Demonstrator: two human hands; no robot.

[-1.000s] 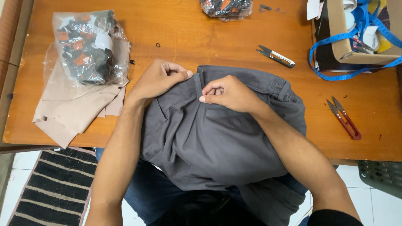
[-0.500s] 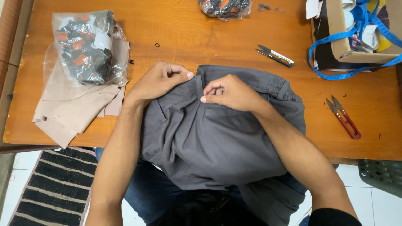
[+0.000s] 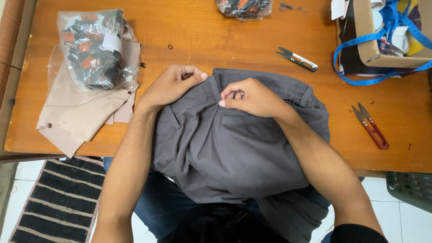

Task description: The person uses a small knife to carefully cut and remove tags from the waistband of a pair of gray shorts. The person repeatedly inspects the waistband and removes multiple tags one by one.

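A pair of grey trousers (image 3: 225,153) lies on the wooden table (image 3: 225,40) and hangs over its near edge onto my lap. My left hand (image 3: 173,83) pinches the waistband at its left part, thumb and fingers closed on the cloth. Just to the right, my right hand (image 3: 252,96) has its fingers curled on the waistband near a belt loop. The two hands are a few centimetres apart at the top edge of the garment.
A clear bag of small black and orange parts (image 3: 96,49) lies on beige cloth pieces (image 3: 76,117) at the left. Silver thread snips (image 3: 297,59) and red thread snips (image 3: 371,126) lie to the right. A cardboard box (image 3: 373,49) with blue tape measure (image 3: 360,76) stands far right. Another bag (image 3: 243,6) sits at the back.
Almost nothing differs. My right hand's fingers have shifted slightly on the waistband; the left hand keeps its grip in the same place.
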